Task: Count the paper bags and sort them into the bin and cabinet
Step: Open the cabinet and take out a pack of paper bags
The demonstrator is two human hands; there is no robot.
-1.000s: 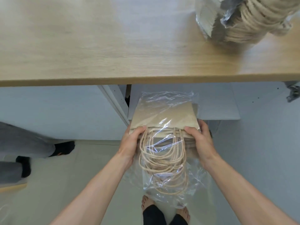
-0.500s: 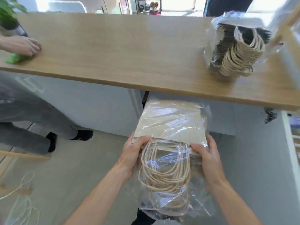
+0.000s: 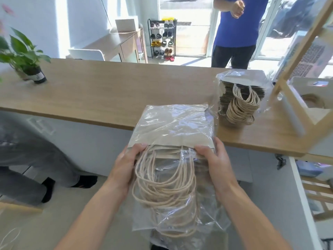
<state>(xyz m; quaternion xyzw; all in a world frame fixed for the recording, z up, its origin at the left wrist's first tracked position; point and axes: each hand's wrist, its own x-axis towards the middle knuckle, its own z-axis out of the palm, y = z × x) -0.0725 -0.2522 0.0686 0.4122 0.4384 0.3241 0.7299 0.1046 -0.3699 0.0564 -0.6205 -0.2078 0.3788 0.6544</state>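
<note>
I hold a flat stack of brown paper bags (image 3: 173, 129) wrapped in clear plastic, level with the front edge of the wooden counter (image 3: 100, 94). My left hand (image 3: 126, 161) grips its near left corner and my right hand (image 3: 214, 159) grips its near right corner. The bags' rope handles (image 3: 164, 192) hang down toward me inside the plastic. A second plastic-wrapped stack of paper bags (image 3: 241, 98) lies on the counter at the right, handles facing me.
A potted plant (image 3: 27, 56) stands at the counter's left end. A wooden frame (image 3: 295, 69) with a white box stands at the right. A person in grey trousers (image 3: 27, 159) stands at my left. A person in a blue shirt (image 3: 237, 31) stands beyond the counter.
Both hands have lifted the wrapped stack from below the counter up to its front edge. My view has tilted up, bringing the room beyond the counter into sight.
</note>
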